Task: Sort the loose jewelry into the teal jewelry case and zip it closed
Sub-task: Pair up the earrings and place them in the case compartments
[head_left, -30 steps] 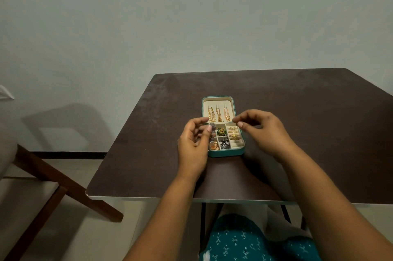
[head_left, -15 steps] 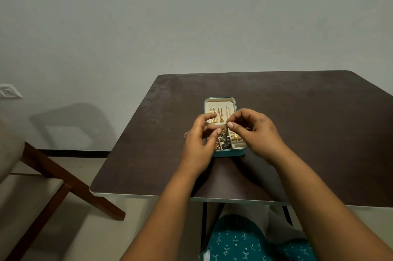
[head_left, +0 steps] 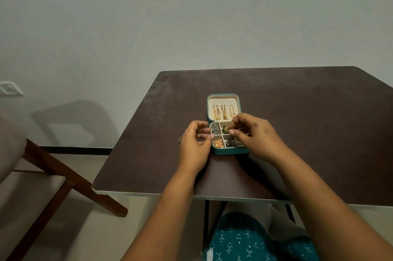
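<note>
The teal jewelry case [head_left: 225, 151] lies open on the bench [head_left: 308, 133]. The left hand [head_left: 194, 146] curls at its left edge, fingertips touching the rim. The right hand [head_left: 256, 136] hovers over the compartments, thumb and forefinger seemingly pinching a small piece.

Teal jewelry case [head_left: 230, 151] lying open on the surface; gold chains [head_left: 222, 111] in lid, assorted pieces in compartments.

We see dim, even room light; a soft chair shadow [head_left: 70, 120] falls on the wall [head_left: 191, 16], and edges bend slightly.
</note>
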